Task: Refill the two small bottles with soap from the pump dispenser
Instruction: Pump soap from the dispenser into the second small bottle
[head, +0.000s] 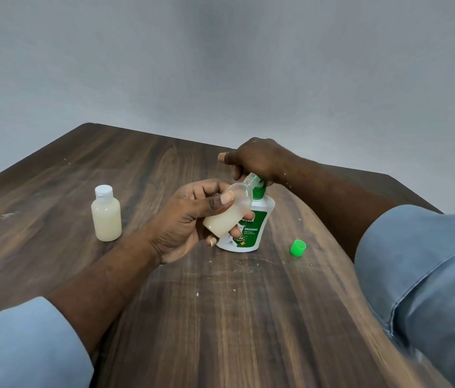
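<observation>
Left grip [190,219], mid-frame, has my fingers and thumb wrapped round the uncapped small bottle [227,212]. I hold it tilted, its open neck up against the green nozzle of the pump dispenser [251,236]. Pale creamy soap fills roughly its lower half. My right grip [257,161], just above, curls down over the dispenser's pump head. The white dispenser stands upright on the dark wooden table [220,317]. A loose green cap [298,248] lies to its right. At centre left, well apart, stands the second small bottle [106,217], full, with a white cap on.
</observation>
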A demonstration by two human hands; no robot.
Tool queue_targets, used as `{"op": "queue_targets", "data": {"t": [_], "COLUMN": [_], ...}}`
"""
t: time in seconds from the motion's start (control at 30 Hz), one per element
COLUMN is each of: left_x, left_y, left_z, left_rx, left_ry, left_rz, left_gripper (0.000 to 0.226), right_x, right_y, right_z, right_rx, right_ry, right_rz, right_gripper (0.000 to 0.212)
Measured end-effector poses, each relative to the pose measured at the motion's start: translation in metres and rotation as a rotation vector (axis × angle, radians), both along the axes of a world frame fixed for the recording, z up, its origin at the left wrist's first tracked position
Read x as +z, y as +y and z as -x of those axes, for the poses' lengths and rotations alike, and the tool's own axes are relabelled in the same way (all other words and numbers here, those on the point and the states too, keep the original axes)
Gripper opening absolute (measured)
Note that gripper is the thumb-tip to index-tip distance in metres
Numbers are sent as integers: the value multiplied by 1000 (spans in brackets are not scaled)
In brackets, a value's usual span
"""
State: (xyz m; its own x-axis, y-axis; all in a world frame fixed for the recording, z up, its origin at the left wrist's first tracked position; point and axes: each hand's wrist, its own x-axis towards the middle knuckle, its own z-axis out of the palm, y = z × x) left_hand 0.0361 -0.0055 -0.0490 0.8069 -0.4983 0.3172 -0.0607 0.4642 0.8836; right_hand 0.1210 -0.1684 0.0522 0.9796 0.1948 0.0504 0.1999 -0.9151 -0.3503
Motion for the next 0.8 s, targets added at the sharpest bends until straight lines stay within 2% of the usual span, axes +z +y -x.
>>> {"op": "queue_targets", "data": {"t": [0.1,0.23,0.43,0.53,0.7,0.8], "left_x": [0,0,0,0,1,2], "left_y": [1,0,-1,-2,-2,-2], "left_z": [0,0,1,1,1,0], "left_rx": [-9,30,32,36,33,42], "left_ry": [7,6,3,3,-3,-8], "left_rz": [14,-19,-42,-44,-24,-28], "left_gripper": [62,46,43,37,42,42], "right_x": [4,-5,-9,-5,6,1], "right_y": [1,0,-1,0,1,0], "right_z": [0,0,-1,1,0,0], "right_rx": [53,7,-23,-18,52,13], "right_ry": [-43,-1,8,12,-51,-15], "right_rz": [82,-27,-97,-55,116,10], "right_gripper": [56,54,54,53,52,54]}}
